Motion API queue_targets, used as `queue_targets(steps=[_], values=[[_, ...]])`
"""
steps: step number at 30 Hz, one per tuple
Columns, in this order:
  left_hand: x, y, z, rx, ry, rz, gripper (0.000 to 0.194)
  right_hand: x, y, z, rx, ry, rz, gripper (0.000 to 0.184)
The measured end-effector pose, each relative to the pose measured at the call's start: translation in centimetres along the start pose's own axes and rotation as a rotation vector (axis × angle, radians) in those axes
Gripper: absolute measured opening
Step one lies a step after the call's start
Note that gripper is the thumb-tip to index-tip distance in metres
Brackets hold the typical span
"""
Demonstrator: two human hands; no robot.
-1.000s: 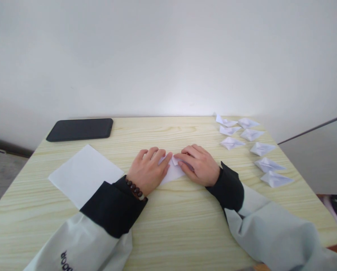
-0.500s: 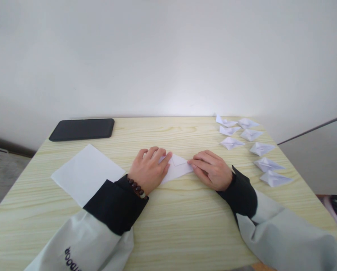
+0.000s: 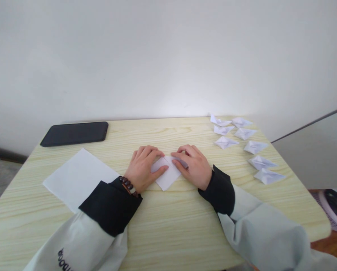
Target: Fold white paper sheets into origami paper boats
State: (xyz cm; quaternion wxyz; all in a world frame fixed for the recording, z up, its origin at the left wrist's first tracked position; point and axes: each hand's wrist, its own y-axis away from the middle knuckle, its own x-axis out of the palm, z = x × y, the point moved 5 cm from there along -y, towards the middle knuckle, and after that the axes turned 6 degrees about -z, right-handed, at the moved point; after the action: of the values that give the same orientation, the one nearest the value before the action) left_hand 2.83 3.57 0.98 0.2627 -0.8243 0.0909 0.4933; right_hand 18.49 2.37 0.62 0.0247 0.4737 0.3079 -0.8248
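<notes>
A small folded piece of white paper lies on the table between my hands, one corner pointing toward me. My left hand grips its left side, with the thumb on top and the fingers along the far edge. On the other side my right hand pinches a raised flap near the right edge between thumb and fingers. Part of the paper is hidden under both hands. Flat beside my left forearm is white square paper, partly covered by the black cuff.
Several folded white paper boats stand in two rows along the right side of the wood-grain table. At the back left lies a black phone. A white wall rises behind the table.
My right hand has moved left, closer to my left hand. The paper has gone from a wide triangle to a smaller, diamond-like shape. The whole view has shifted slightly.
</notes>
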Motion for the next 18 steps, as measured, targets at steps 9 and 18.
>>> queue_targets(steps=[9,18], values=[[-0.2,-0.4,0.3,-0.076,0.182,0.028,0.020,0.0,-0.3,0.2,0.013,-0.193,0.008,0.011],[-0.2,-0.4,-0.6,0.047,0.192,-0.017,0.015,0.3,-0.4,1.4,-0.029,-0.237,0.012,0.010]])
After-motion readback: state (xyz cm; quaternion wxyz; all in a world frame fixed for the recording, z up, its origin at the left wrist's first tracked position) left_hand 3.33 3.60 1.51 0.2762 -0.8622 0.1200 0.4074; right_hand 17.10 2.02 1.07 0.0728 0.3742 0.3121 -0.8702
